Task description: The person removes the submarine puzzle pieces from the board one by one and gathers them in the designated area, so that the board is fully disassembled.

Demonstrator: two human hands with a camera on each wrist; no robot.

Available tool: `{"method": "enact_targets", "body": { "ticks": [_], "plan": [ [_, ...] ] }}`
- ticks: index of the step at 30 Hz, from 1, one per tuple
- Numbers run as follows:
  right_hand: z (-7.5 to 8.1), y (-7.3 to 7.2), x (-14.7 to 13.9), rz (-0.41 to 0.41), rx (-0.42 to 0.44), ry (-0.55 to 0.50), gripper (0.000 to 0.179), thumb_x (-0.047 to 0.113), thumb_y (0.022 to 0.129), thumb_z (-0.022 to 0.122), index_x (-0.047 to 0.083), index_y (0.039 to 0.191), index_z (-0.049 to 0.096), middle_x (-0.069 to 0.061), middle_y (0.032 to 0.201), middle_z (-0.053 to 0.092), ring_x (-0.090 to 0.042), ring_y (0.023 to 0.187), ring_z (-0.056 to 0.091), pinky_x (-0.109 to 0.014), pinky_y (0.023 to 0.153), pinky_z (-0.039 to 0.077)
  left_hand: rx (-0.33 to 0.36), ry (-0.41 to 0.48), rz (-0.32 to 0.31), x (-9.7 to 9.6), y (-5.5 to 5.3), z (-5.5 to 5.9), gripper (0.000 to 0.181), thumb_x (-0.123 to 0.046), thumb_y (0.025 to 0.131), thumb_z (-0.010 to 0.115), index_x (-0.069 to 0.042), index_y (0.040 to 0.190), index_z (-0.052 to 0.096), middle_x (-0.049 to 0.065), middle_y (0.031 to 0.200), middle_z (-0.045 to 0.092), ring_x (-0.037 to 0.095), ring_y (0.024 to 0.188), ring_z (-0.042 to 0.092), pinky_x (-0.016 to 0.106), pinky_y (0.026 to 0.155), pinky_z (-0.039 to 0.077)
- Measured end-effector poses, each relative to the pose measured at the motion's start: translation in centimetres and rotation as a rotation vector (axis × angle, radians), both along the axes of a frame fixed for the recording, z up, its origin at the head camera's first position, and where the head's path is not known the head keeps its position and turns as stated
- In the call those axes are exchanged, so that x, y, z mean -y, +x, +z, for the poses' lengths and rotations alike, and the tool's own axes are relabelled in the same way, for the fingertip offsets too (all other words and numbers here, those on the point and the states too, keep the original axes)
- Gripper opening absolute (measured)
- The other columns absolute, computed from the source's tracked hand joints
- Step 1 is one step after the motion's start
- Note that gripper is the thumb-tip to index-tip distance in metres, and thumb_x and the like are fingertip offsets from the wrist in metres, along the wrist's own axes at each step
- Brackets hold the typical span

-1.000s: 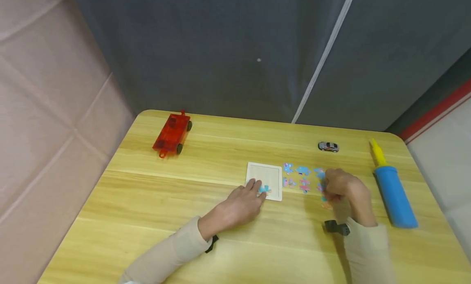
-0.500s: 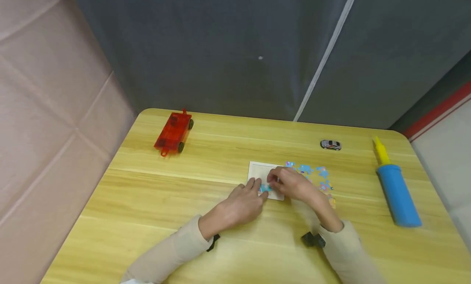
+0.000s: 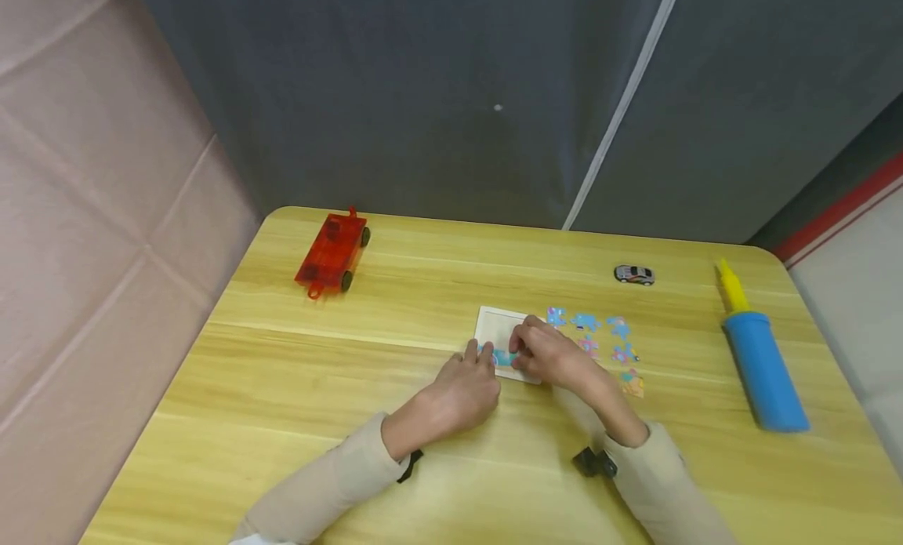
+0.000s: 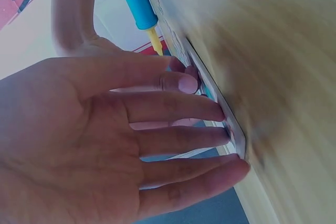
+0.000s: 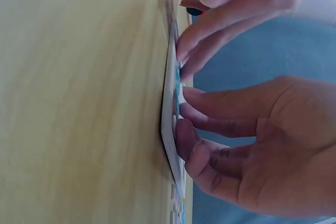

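A shallow white puzzle tray [image 3: 497,323] lies on the wooden table, with blue puzzle pieces [image 3: 502,357] along its near side. My left hand [image 3: 462,390] has its fingers extended, the fingertips resting at the tray's near left edge and on the pieces. From the right, my right hand [image 3: 557,358] reaches over the tray, thumb and fingers pinching a puzzle piece down among the others; the fingers mostly hide it. In the right wrist view a teal strip of puzzle [image 5: 177,85] shows at the fingertips. Several loose puzzle pieces [image 3: 585,321] lie right of the tray.
A red wheeled toy car base [image 3: 333,251] stands at the back left. Behind the loose pieces is a small silver toy car [image 3: 634,275]. A blue hand pump [image 3: 765,372] with a yellow nozzle lies at the right. A dark grey curtain [image 3: 395,98] hangs behind the table.
My right hand has come left from the loose pieces to the tray and stays there, pinching at its near side. My left fingers have shifted slightly left, showing more of the blue pieces.
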State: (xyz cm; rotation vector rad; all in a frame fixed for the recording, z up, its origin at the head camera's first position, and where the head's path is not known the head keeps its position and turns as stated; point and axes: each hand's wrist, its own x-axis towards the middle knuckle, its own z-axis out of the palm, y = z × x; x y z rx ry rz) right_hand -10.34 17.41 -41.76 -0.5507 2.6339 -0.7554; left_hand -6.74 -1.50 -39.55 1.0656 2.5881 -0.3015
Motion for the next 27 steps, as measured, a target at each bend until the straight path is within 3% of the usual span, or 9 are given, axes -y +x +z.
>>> {"method": "enact_targets", "body": {
  "ticks": [4,9,22,25,27],
  "plan": [
    [-0.2,0.0,0.4,-0.02,-0.035,0.032,0.009,-0.001,0.1,0.076,0.002,0.101,0.068,-0.008,0.103,0.059,-0.017,0.085,0.052,-0.028,0.074,0.05,-0.024,0.005,-0.013,0.1,-0.2,0.1,0.042,-0.024,0.116,0.054,-0.002,0.149,0.066,0.018,0.168,0.05,0.038,0.154,0.051,0.044,0.11,0.06],
    [-0.6,-0.1,0.9,-0.06,-0.033,0.055,0.013,-0.001,0.099,0.078,0.004,0.096,0.066,-0.006,0.094,0.058,-0.016,0.082,0.051,-0.028,0.07,0.048,0.002,0.04,0.009,0.2,-0.5,0.0,0.04,-0.022,0.115,0.056,-0.003,0.149,0.067,0.017,0.167,0.051,0.037,0.153,0.052,0.048,0.106,0.062],
    [-1.2,-1.1,0.3,-0.127,0.005,-0.06,0.019,-0.008,0.098,0.073,0.006,0.087,0.067,-0.002,0.079,0.065,-0.013,0.071,0.054,-0.024,0.065,0.045,0.021,0.053,0.009,0.2,-0.6,0.1,0.037,-0.017,0.114,0.056,-0.001,0.143,0.071,0.02,0.167,0.052,0.037,0.148,0.055,0.046,0.094,0.067],
    [-1.2,-1.4,-0.3,-0.104,0.014,-0.085,0.018,-0.008,0.1,0.07,0.006,0.088,0.068,-0.002,0.079,0.067,-0.013,0.069,0.054,-0.024,0.064,0.047,0.024,0.049,0.001,0.1,-0.7,-0.3,0.033,-0.016,0.114,0.055,-0.004,0.137,0.076,0.021,0.166,0.053,0.038,0.148,0.055,0.046,0.093,0.068],
    [-1.1,-1.5,-0.7,-0.083,0.024,-0.11,0.016,-0.007,0.101,0.07,0.005,0.09,0.069,-0.003,0.08,0.068,-0.012,0.069,0.055,-0.023,0.066,0.048,0.022,0.061,-0.008,0.1,-0.9,-1.2,0.033,-0.017,0.114,0.054,-0.005,0.132,0.079,0.023,0.165,0.053,0.041,0.149,0.054,0.048,0.089,0.068]
  ]
}}
